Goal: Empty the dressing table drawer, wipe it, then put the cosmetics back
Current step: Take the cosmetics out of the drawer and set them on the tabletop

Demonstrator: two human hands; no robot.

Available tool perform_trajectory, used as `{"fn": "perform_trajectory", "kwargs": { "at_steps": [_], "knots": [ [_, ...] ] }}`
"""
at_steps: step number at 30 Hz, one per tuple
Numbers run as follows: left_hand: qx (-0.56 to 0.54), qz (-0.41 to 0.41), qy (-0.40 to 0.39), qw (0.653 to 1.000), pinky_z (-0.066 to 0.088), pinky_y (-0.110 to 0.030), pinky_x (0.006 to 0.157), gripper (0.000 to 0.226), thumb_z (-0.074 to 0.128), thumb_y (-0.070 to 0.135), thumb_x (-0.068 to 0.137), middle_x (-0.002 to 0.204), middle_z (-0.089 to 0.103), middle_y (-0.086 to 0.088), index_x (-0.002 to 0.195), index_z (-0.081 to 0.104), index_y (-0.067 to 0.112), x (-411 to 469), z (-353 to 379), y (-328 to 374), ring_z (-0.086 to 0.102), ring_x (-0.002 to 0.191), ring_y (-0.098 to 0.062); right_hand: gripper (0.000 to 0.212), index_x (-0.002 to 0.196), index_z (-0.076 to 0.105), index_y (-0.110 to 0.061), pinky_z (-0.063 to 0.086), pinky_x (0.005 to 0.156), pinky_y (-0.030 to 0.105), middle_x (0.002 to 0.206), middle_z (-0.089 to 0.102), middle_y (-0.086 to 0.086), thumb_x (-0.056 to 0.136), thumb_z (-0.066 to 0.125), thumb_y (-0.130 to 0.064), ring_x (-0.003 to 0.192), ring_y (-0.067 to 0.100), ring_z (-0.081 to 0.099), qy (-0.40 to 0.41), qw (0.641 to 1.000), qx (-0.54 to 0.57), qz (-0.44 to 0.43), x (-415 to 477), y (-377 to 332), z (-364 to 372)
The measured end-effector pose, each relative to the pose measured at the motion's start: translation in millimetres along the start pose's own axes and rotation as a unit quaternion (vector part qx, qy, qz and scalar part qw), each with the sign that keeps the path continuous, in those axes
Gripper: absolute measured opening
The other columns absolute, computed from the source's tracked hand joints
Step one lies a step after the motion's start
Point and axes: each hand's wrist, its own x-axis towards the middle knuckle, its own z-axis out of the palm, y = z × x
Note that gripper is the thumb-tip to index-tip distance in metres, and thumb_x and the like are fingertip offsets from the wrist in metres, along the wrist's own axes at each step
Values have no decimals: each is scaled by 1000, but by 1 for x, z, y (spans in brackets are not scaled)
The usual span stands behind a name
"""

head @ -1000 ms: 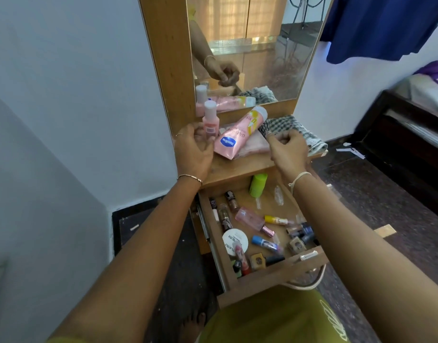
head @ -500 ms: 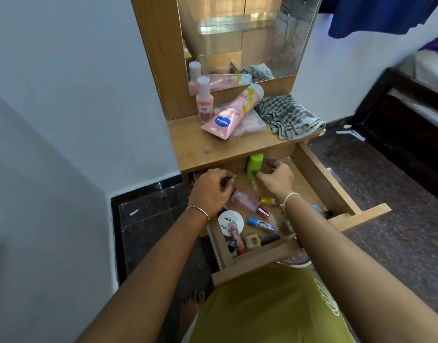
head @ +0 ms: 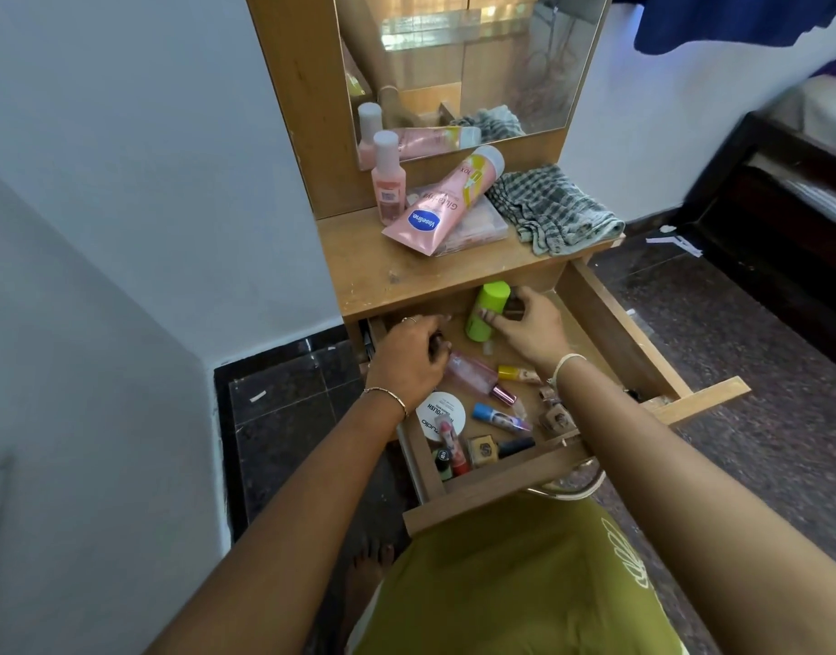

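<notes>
Both hands are down in the open drawer point(head: 610, 333) in the middle of the frame. The right hand point(head: 529, 330) is wrapped around the green bottle point(head: 488, 310) at the back of the drawer. The left hand point(head: 409, 359) is curled shut over something small and dark at the back left, but I cannot tell what it is.

The green bottle looks smooth, so it could slip and fall on the small things under it. The drawer sticks far out and looks a bit crooked, so I think a hard push down could tip it or pull it off.

The drawer is still quite full. It holds a pink spray bottle point(head: 473, 378), a round white tub point(head: 440, 415), a blue tube point(head: 499, 416), a small yellow bottle point(head: 513, 373) and more little pots near the front.

On the tabletop point(head: 383, 271), higher in the frame, stand a pink bottle point(head: 387, 182), a pink tube point(head: 442, 205) and a checked cloth point(head: 548, 208)
</notes>
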Motion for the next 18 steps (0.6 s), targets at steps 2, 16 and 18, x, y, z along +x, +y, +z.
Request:
{"fn": "perform_trajectory", "kwargs": {
  "at_steps": [2,16,18],
  "knots": [
    [-8,5,-6,1000,46,-30,91,44,63,27,88,118,63,-4,130,55,19,-2,-2,3,57,109,-19,44,101,66,-7,53,86,40,98,71,6,72,80,-38,92,21,66,-41,999,14,-11,-7,-2,-8],
    [-133,44,148,979,57,-38,67,48,73,38,70,94,69,-2,113,64,18,5,-51,22,65,80,-15,24,99,72,-6,55,74,21,90,73,6,77,79,-14,79,8,66,-75,964,217,-133,-37,-82,-26],
    [-124,35,180,975,57,-37,67,48,75,38,70,95,69,-2,112,64,16,9,-67,18,64,79,-15,25,101,72,-2,55,73,22,89,73,10,81,76,-16,78,11,66,-60,960,238,-138,-33,-93,-22]
  ]
}}
